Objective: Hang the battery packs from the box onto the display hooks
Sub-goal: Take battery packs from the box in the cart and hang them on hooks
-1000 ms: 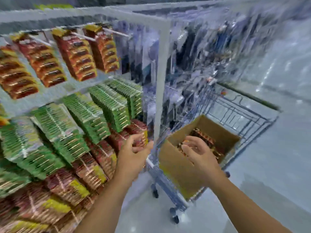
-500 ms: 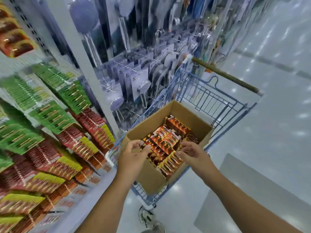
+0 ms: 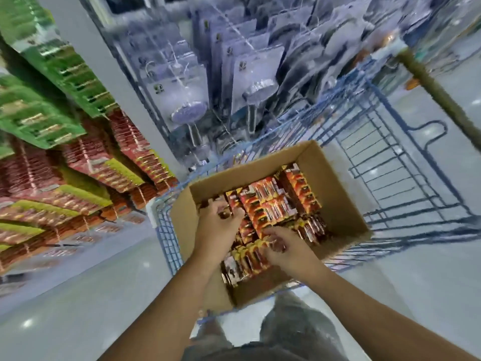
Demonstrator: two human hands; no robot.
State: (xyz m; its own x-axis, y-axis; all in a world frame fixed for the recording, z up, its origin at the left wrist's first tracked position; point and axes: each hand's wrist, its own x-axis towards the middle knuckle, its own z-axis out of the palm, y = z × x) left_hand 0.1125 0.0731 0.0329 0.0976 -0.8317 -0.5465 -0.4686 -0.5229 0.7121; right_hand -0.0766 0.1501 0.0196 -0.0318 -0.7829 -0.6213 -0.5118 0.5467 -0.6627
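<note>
An open cardboard box (image 3: 338,194) sits in a blue wire cart and holds several orange-red battery packs (image 3: 273,201). Both my hands are inside it. My left hand (image 3: 218,222) reaches into the box's left side, fingers curled round the top of a pack there. My right hand (image 3: 283,246) lies lower, fingers bent over the packs at the box's near side and pinching their top edges. Motion blur hides exactly how many packs each hand holds. Display hooks at the left carry hanging green packs (image 3: 52,82) and red packs (image 3: 86,162).
The blue cart (image 3: 390,162) stands right in front of me, its olive handle (image 3: 440,92) at the upper right. A white upright post (image 3: 104,63) separates the battery hooks from hanging shower heads (image 3: 190,110). Pale shiny floor spreads to the left and right.
My view has swung down and right from the hooks to the box. Both hands went from the box's rim down among the packs and curled onto them.
</note>
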